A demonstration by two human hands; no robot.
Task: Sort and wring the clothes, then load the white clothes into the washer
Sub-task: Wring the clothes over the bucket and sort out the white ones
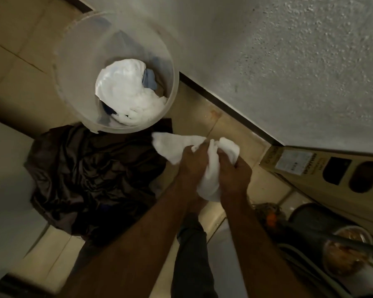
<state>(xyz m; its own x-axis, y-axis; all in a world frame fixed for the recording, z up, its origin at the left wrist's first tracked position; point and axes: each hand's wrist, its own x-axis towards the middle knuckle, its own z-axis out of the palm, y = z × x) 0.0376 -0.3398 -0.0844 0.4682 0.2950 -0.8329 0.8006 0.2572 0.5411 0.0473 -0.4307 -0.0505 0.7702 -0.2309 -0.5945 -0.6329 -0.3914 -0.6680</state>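
Both my hands grip one white cloth (211,175) above the tiled floor, just below the bucket. My left hand (192,164) is curled round its left part, and a loose end sticks out to the upper left. My right hand (235,171) squeezes the bunched right part. A translucent white bucket (65,67) stands above them and holds white clothes (127,91) with some blue fabric. A heap of dark clothes (91,177) lies on the floor to the left of my hands.
A textured grey wall (289,61) runs along the upper right. A cardboard box (323,171) leans at the right, with a dark bin (319,222) and a round container (345,250) below it. A pale surface (7,190) fills the left edge.
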